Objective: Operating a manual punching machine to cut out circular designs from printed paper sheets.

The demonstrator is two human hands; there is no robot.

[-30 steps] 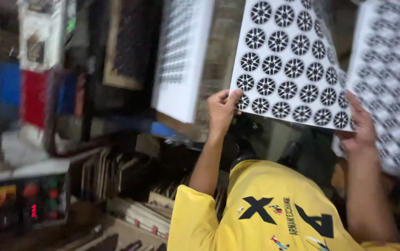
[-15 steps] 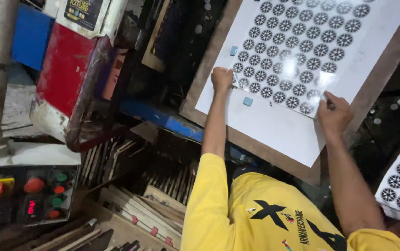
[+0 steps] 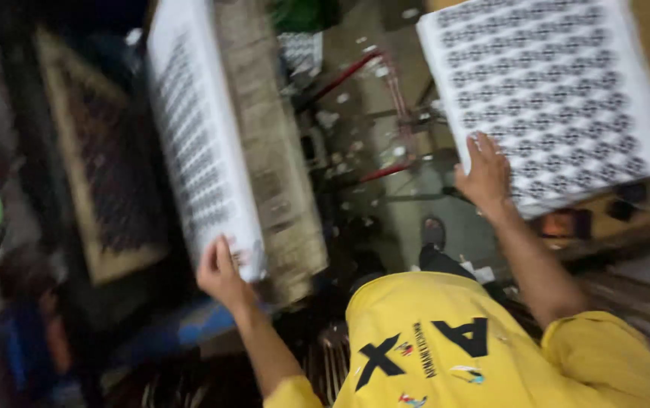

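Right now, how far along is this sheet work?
Done: a stack of patterned sheets already lies at the right, under the right hand. In hand: the left hand grips the corner of a white printed sheet on the tilted board. Left: that sheet has not reached the stack.

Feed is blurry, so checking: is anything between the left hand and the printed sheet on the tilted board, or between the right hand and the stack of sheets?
Nothing visible. The left hand already touches the printed sheet at its lower corner, and the right hand rests on the stack of sheets.
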